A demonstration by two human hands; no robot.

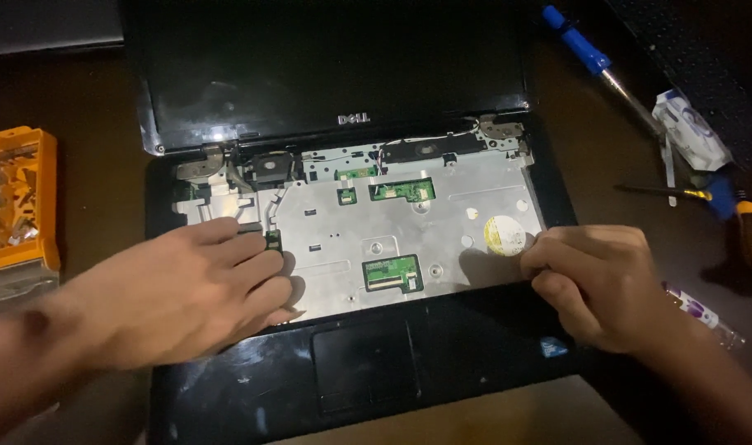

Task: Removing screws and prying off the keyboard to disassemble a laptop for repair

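Observation:
A black laptop (442,354) lies open on the table with its keyboard removed, baring a silver metal plate (425,218) with small green circuit boards (392,272). My left hand (191,288) rests flat on the plate's left side, fingertips by a small green connector (272,240). My right hand (594,276) sits at the plate's right edge, fingers curled and pinched close to a round white sticker (503,234). Whether the right fingers hold anything is hidden. The dark screen (326,66) tilts back at the top.
An orange bit case (15,198) stands at the left. A blue-handled screwdriver (594,62), a white packet (691,125), a yellow-and-black screwdriver (751,235) and a small clear tube (705,315) lie to the right. A tan surface (475,420) shows below the laptop.

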